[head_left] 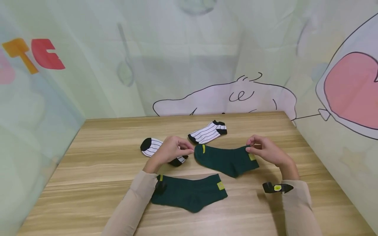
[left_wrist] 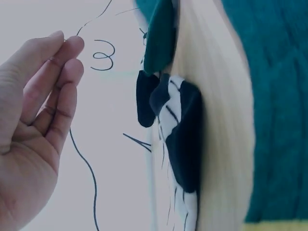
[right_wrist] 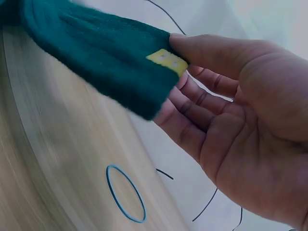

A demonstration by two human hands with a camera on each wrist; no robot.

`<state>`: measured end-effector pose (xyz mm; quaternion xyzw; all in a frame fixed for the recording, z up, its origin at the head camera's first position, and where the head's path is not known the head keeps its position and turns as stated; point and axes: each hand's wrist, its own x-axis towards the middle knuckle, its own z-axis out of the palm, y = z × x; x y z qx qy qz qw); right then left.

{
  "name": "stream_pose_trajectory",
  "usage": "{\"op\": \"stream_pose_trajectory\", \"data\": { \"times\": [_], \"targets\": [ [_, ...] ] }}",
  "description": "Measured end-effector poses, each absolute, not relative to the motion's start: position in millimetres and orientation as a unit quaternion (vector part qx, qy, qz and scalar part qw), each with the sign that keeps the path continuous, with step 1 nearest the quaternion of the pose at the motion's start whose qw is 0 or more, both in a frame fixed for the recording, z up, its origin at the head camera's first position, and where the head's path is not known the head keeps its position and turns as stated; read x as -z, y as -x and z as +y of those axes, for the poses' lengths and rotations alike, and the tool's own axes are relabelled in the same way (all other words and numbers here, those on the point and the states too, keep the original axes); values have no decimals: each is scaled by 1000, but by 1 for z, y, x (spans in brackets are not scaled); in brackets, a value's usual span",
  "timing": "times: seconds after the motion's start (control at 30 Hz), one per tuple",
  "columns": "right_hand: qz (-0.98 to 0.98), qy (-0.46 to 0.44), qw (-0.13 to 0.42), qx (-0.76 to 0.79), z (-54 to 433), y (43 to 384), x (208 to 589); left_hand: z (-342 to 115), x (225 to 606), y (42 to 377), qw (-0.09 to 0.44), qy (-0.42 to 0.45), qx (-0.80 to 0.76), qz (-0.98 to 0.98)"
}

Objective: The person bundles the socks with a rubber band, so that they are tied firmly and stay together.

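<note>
My right hand (head_left: 269, 152) pinches a dark green ankle sock (head_left: 222, 159) at its cuff, by the yellow label (right_wrist: 167, 61), between thumb and fingers. That sock stretches left, its toe with a yellow mark right beside my left hand (head_left: 170, 151). In the left wrist view, the left thumb and fingers are loosely bent with nothing between them, apart from the green toe (left_wrist: 160, 41). Nearer me, a second green sock (head_left: 189, 193) lies flat, its toe end partly covered by the left wrist device (head_left: 160, 186).
One white sock with black stripes (head_left: 154, 146) lies partly behind the left hand. Another striped sock (head_left: 206, 132) lies farther back, close to the held sock. A printed cloth (head_left: 189, 65) hangs behind the wooden table (head_left: 97, 141).
</note>
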<state>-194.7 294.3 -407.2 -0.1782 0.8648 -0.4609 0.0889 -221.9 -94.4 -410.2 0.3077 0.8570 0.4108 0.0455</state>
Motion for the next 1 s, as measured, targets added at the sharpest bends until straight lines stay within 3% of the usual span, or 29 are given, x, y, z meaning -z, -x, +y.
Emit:
{"op": "stream_pose_trajectory", "data": {
  "times": [0.37,0.83,1.0],
  "targets": [
    [853,183,103,478,290,194,407,-90,421,226,70,-294,-385,872],
    [835,206,116,497,285,192,403,-86,431,224,138,-378,-277,873],
    [830,219,117,499,285,193,401,-86,430,222,142,-369,-264,880]
  ]
}}
